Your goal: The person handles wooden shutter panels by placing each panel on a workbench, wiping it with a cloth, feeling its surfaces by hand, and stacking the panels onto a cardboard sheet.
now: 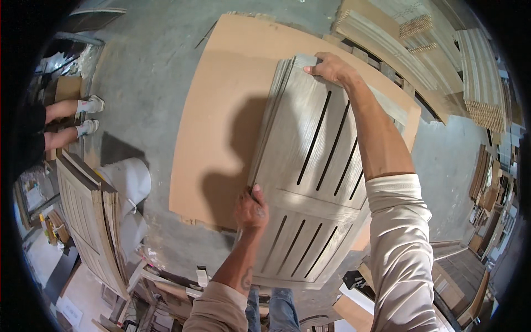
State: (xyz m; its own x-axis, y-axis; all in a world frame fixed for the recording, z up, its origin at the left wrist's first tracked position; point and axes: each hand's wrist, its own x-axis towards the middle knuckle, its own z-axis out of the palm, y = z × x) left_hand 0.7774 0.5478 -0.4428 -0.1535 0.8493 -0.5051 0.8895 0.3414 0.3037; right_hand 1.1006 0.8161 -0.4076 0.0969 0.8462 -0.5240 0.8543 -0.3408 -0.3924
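Note:
A grey-washed wooden door panel (318, 203) with long dark slots lies in front of me, tilted slightly. Layered edges along its far left side show that several similar panels are stacked under it. My left hand (251, 211) is closed on the panel's left edge near the middle, thumb on top. At the far end, my right hand (333, 69) grips the top edge, its thumb on the face and its other fingers partly hidden beyond the edge. Beneath the panels is a large tan cardboard sheet (207, 122).
Long boards (381, 44) are stacked on a pallet at the far right, beside a bundle of slats (480, 83). More panels (83, 216) lean upright against a white bucket (130, 180) at left. Another person's legs (66, 122) stand at far left on the concrete floor (144, 72).

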